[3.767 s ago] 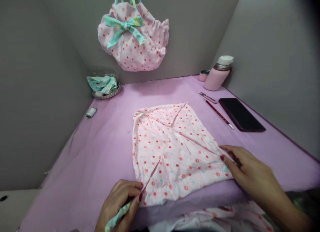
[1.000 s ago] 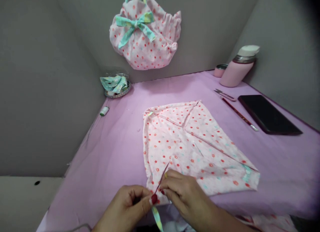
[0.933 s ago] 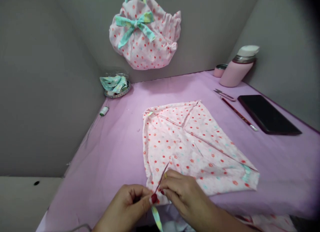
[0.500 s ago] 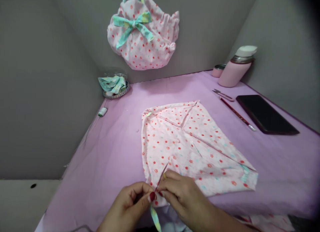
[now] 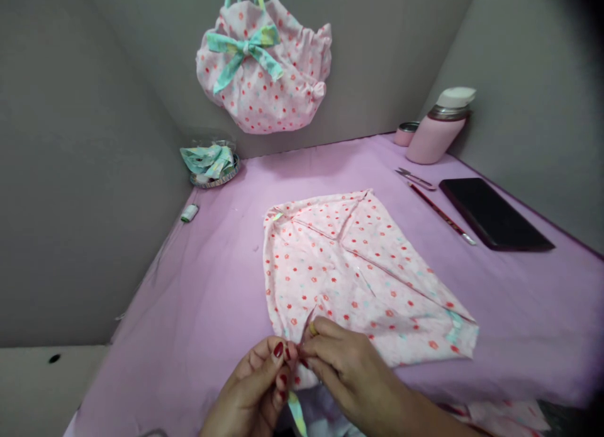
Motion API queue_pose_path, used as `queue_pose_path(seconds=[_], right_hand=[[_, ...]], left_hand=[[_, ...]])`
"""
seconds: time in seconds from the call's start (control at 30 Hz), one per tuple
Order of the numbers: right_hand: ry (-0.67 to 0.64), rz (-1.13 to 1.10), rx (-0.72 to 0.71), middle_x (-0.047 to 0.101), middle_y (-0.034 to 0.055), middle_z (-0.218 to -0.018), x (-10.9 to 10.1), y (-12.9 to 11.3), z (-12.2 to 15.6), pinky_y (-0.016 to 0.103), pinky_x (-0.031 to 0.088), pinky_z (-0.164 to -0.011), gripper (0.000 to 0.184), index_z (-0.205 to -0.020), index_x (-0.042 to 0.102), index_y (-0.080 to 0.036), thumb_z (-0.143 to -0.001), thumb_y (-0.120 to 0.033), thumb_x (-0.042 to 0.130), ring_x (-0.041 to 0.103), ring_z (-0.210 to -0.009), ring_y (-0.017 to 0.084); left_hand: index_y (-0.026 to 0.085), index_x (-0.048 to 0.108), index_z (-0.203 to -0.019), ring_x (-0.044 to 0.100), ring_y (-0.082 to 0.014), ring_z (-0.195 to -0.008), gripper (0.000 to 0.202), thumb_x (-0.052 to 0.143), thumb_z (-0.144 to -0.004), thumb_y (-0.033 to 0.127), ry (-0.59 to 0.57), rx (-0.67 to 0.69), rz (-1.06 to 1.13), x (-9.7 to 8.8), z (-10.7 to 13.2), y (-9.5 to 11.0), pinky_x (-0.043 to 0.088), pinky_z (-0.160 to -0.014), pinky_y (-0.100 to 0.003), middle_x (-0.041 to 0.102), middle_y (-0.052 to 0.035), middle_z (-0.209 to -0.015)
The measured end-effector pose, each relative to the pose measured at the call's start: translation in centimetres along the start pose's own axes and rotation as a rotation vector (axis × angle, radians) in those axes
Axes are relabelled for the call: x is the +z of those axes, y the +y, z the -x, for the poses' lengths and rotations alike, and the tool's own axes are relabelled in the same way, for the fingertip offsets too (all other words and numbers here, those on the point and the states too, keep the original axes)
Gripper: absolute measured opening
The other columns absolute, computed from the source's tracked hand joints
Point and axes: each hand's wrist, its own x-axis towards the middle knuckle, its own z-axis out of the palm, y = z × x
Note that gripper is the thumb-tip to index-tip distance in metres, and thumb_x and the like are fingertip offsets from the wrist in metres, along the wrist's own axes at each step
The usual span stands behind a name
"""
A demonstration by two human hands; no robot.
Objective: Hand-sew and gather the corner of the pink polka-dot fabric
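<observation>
Nearest, a green-yellow strip (image 5: pixel 297 413) hangs below the left hand (image 5: pixel 257 383). The left hand's fingers are curled, with fingertips drawn together; whether its grip contains material cannot be determined. Immediately right, the right hand (image 5: pixel 346 361) has its grip pinched on the near left corner of the printed cloth (image 5: pixel 325 267). The cloth lies spread at the centre of the purple-covered counter (image 5: pixel 212 305). Farther right: a black phone (image 5: pixel 493 214), a red pencil (image 5: pixel 441 212) and thread snips (image 5: pixel 416 179). Farther left: a spool (image 5: pixel 189 212), then a dish (image 5: pixel 221 182) holding green fabric (image 5: pixel 210 160). Far right: a tilted pink bottle (image 5: pixel 434 136) beside a pink cup (image 5: pixel 406 135). A bow-trimmed bag (image 5: pixel 268 94) hangs above the far edge.
</observation>
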Motion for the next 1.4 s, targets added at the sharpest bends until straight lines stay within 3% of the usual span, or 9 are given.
queue_pose_path(seconds=[0.2,0.3,0.4,0.5,0.57,0.63,0.87,1.13,1.4], right_hand=[[-0.033,0.045,-0.007,0.051,0.0015,-0.079,-0.1,0.1,0.2,0.020,0.037,-0.063,0.022,-0.078,0.056,-0.016,-0.088,-0.011,0.038,0.049,-0.072,0.010],[-0.020,0.078,-0.008,0.051,0.0019,-0.077,-0.1,0.1,0.1,0.021,0.036,-0.060,0.022,-0.073,0.056,-0.016,-0.087,-0.014,0.039,0.048,-0.070,0.011],[-0.014,0.074,-0.024,0.051,0.0022,-0.077,-0.1,0.2,0.1,0.021,0.037,-0.060,0.022,-0.074,0.056,-0.016,-0.087,-0.015,0.039,0.049,-0.070,0.011],[-0.008,0.055,-0.019,0.050,0.0021,-0.077,-0.2,0.2,0.2,0.021,0.037,-0.061,0.021,-0.074,0.056,-0.016,-0.087,-0.014,0.040,0.049,-0.071,0.012],[-0.003,0.041,-0.017,0.050,0.0022,-0.077,-0.3,0.1,0.2,0.021,0.038,-0.062,0.021,-0.073,0.056,-0.015,-0.086,-0.012,0.040,0.049,-0.072,0.012],[0.000,0.029,-0.017,0.050,0.0023,-0.078,-0.4,0.1,0.2,0.021,0.038,-0.063,0.021,-0.073,0.056,-0.015,-0.086,-0.011,0.040,0.048,-0.073,0.012],[-0.002,0.019,-0.015,0.049,0.0026,-0.080,-0.5,0.0,0.3,0.022,0.037,-0.063,0.020,-0.079,0.058,-0.016,-0.086,-0.011,0.040,0.048,-0.074,0.012],[0.011,-0.021,-0.004,0.049,0.0033,-0.080,-0.3,0.0,0.4,0.023,0.038,-0.065,0.020,-0.077,0.057,-0.015,-0.085,-0.011,0.039,0.049,-0.076,0.013],[-0.003,-0.017,0.023,0.049,0.0032,-0.080,-0.3,-0.1,0.0,0.024,0.037,-0.065,0.019,-0.079,0.055,-0.016,-0.086,-0.013,0.038,0.048,-0.075,0.013]], left_hand=[[0.014,0.068,-0.065,0.039,-0.0012,-0.038,0.023,0.076,-0.061,0.035,0.031,0.187,-0.221,-0.2,-1.0,-0.5,0.030,-0.038,-0.010,0.052,0.0051,-0.044],[0.017,0.070,-0.071,0.051,-0.0044,-0.048,0.011,0.069,-0.070,0.028,0.024,0.346,-0.420,-0.3,-1.6,-0.7,0.041,-0.048,-0.011,0.060,0.0033,-0.052],[0.020,0.069,-0.079,0.063,-0.0109,-0.073,0.010,0.060,-0.077,0.017,-0.015,0.734,-0.796,-0.5,-1.7,-0.6,0.050,-0.068,-0.017,0.068,-0.0013,-0.076],[0.017,0.066,-0.089,0.064,-0.0124,-0.078,0.017,0.054,-0.080,0.010,-0.086,1.176,-1.222,-0.9,-1.6,-0.2,0.051,-0.071,-0.019,0.069,-0.0050,-0.084],[0.013,0.063,-0.092,0.063,-0.0130,-0.076,0.016,0.050,-0.083,0.010,-0.123,1.349,-1.422,-1.3,-1.6,0.1,0.052,-0.069,-0.020,0.068,-0.0077,-0.083],[0.011,0.062,-0.092,0.063,-0.0142,-0.075,0.018,0.045,-0.086,0.012,-0.155,1.416,-1.548,-1.8,-1.7,0.3,0.054,-0.067,-0.022,0.068,-0.0100,-0.082],[0.010,0.062,-0.092,0.061,-0.0171,-0.072,0.019,0.045,-0.084,0.007,-0.215,1.464,-1.673,-2.6,-1.6,0.4,0.054,-0.063,-0.028,0.067,-0.0103,-0.081],[0.017,0.062,-0.073,0.060,-0.0147,-0.067,0.011,0.056,-0.079,0.011,-0.107,1.150,-1.640,-1.9,-0.8,0.7,0.047,-0.064,-0.023,0.066,-0.0044,-0.071],[0.020,0.052,-0.068,0.056,-0.0134,-0.068,0.015,0.051,-0.082,0.014,-0.164,0.871,-1.380,-1.9,-0.5,1.0,0.043,-0.061,-0.022,0.059,-0.0025,-0.072]])
